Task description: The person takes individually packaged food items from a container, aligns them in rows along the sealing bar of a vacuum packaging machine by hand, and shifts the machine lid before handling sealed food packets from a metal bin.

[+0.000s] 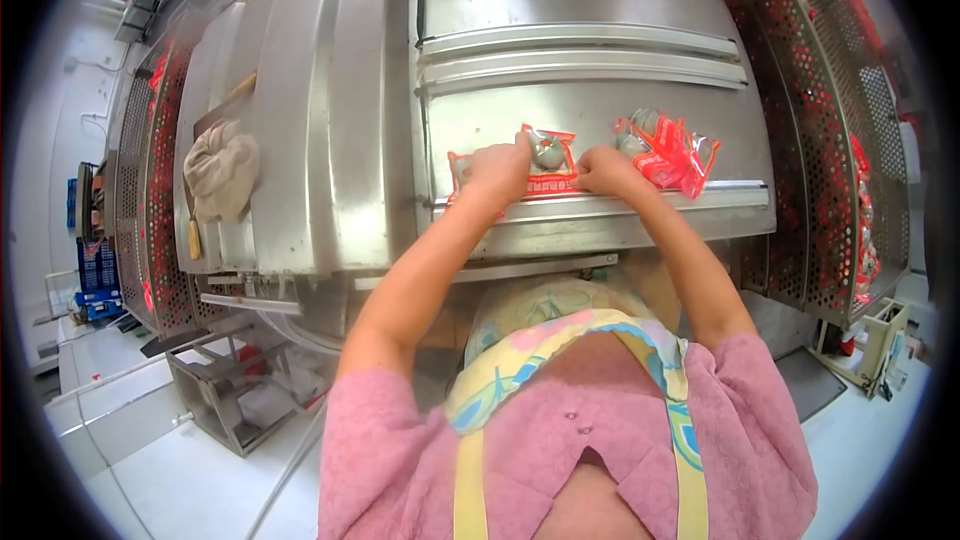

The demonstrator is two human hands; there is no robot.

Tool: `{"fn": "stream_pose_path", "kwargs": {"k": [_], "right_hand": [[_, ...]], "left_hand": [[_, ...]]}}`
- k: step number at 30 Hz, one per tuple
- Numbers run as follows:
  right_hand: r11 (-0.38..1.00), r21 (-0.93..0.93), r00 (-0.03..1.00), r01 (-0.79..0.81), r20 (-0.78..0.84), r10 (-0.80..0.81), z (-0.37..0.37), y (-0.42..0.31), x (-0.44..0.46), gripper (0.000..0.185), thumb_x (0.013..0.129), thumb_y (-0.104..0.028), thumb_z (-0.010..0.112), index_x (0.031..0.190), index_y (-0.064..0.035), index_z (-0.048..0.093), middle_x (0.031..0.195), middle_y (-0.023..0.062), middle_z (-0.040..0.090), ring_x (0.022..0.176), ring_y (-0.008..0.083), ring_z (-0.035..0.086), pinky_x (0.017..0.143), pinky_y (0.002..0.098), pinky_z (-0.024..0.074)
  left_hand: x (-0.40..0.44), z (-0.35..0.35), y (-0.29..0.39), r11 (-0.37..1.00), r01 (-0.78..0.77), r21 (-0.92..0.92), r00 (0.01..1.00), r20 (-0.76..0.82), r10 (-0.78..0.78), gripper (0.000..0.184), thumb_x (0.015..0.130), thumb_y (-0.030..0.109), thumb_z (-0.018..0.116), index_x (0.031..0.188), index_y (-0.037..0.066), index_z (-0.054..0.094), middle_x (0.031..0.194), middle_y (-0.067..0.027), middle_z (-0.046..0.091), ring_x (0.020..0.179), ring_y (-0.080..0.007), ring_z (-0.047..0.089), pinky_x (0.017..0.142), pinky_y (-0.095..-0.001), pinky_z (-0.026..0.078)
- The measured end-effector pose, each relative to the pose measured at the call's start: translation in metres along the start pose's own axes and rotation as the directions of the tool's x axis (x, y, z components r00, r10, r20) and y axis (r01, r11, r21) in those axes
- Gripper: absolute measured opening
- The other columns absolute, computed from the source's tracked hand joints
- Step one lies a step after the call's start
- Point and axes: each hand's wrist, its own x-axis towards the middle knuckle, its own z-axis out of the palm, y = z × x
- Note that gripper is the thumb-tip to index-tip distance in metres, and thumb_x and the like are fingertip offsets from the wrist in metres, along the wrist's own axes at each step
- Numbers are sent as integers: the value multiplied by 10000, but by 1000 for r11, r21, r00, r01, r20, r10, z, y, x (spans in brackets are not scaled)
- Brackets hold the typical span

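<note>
My left hand is closed on the left edge of a red and clear packet, which has a greyish round item inside. At the packet's lower right corner, my right hand pinches its edge. The packet lies at the sealing bar near the front of the steel machine. Another red-edged packet shows partly behind my left hand. Just right of my right hand, more red packets with greyish round items lie in a pile on the metal.
Perforated metal bins with red packets stand at the right, and another perforated bin at the left. A beige cloth and a wooden-handled brush lie on the left metal cover. Long metal bars cross the machine farther back.
</note>
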Motion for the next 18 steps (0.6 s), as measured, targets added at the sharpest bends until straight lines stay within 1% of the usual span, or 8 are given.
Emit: {"fn": "stream_pose_path", "kwargs": {"k": [3,5,6,9,12,16,17,18], "right_hand": [[1000,28,998,13,60,-15,-8,-7,-7,314,719,-296,735,741,2,639,636,107,606,592,185,566,580,331,452],[962,266,995,-70,85,49,-10,-1,-8,306,717,-296,734,742,-6,639,644,112,616,597,209,575,588,337,458],[919,379,992,-110,102,76,-10,1,-8,302,717,-295,733,742,-9,639,649,115,620,599,221,579,592,341,461],[931,352,995,-97,0,103,5,4,-3,282,719,-282,716,742,-13,634,681,138,633,616,271,589,613,374,469],[990,137,983,-42,-169,65,16,-10,-9,259,730,-268,698,728,-17,630,670,133,632,614,263,600,605,375,469],[984,167,993,-59,-89,74,6,-19,-21,206,758,-224,679,772,-22,643,718,137,631,692,264,615,643,369,473],[974,227,977,18,-209,31,8,-18,-27,189,771,-208,672,792,-23,642,738,138,625,709,262,611,654,365,471],[956,275,944,101,-329,-5,13,-19,-37,173,783,-192,665,812,-24,642,759,138,619,726,260,606,664,362,469]], "left_hand": [[-1,-5,3,997,78,-15,995,66,-77,393,760,121,610,1117,41,464,839,-149,660,813,-349,636,676,-460,490],[-12,-28,8,991,118,-66,984,140,-108,334,790,130,576,1090,30,468,858,-159,661,826,-351,637,682,-463,490],[-11,-26,6,988,133,-83,987,104,-125,321,800,136,566,1084,22,467,851,-167,661,820,-355,638,676,-466,491],[-9,-11,0,981,163,-106,987,5,-163,297,822,154,545,1065,3,466,826,-191,658,791,-367,641,652,-475,489],[-10,-3,1,987,143,-66,987,-69,-148,286,831,164,545,1048,-6,466,780,-208,651,737,-382,639,619,-490,481],[-25,-12,16,985,175,12,978,-115,-172,269,832,156,556,1047,13,480,749,-175,639,719,-368,630,610,-479,476],[-31,-16,22,978,203,38,972,-127,-197,267,830,153,564,1051,24,486,754,-157,636,733,-356,627,616,-468,477],[-41,-18,25,998,61,-27,970,-234,-66,249,818,140,575,1034,39,504,760,-136,624,746,-340,618,621,-452,476]]}}
